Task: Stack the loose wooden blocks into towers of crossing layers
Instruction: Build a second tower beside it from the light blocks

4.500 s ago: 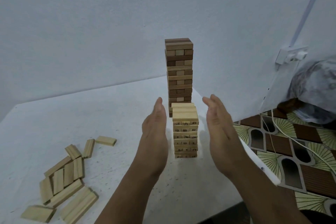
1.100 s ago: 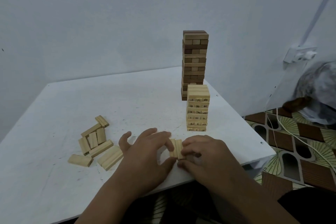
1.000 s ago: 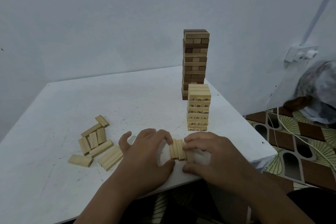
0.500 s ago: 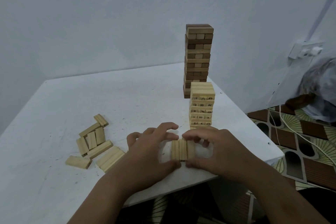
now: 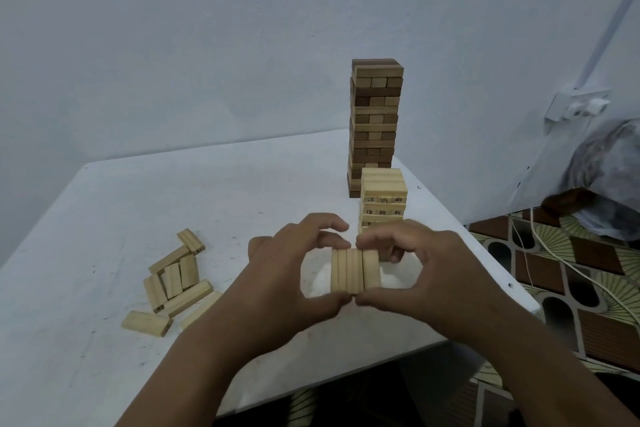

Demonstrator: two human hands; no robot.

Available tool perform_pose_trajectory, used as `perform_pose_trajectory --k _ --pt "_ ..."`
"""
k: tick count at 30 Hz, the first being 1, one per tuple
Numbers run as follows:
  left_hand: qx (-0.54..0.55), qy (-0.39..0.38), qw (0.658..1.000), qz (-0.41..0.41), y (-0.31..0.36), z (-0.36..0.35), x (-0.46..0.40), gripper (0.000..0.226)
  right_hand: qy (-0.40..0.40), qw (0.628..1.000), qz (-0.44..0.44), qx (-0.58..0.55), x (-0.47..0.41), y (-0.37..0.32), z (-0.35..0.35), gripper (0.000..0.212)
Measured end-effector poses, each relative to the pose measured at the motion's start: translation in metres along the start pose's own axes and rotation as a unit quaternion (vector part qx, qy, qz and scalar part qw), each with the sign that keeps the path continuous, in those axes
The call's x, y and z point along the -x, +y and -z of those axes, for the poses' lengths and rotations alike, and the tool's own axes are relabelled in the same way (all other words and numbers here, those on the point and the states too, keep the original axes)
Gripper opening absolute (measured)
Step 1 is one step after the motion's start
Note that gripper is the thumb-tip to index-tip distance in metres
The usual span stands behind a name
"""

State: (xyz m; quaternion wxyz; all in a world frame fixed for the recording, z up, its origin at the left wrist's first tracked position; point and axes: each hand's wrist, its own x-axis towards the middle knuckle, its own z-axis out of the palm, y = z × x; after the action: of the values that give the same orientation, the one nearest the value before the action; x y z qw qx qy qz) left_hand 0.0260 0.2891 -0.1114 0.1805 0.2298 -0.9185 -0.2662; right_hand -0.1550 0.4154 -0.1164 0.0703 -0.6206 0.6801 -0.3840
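At frame centre, both hands, left (image 5: pixel 294 274) and right (image 5: pixel 415 270), pinch a row of blocks (image 5: pixel 355 270) together. Squeeze the ends flush, keep it level, then lower gently crosswise onto the pale tower (image 5: pixel 383 198) behind.

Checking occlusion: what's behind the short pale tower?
Directly behind the short pale tower stands the taller dark tower near the table corner. Its lower right layers are hidden by the pale one; whether they touch cannot be told.
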Motion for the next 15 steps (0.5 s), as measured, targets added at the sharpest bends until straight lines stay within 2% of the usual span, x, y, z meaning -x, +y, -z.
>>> perform_pose_trajectory --k 6,15 --pt "-0.003 0.037 0.999 -0.012 0.024 0.025 -0.030 0.079 0.012 0.999 0.007 0.043 -0.028 -0.013 0.038 0.060" --pt "-0.009 0.027 0.999 -0.018 0.037 0.019 -0.087 0.071 0.021 0.998 -0.030 0.048 -0.067 0.009 0.065 0.068"
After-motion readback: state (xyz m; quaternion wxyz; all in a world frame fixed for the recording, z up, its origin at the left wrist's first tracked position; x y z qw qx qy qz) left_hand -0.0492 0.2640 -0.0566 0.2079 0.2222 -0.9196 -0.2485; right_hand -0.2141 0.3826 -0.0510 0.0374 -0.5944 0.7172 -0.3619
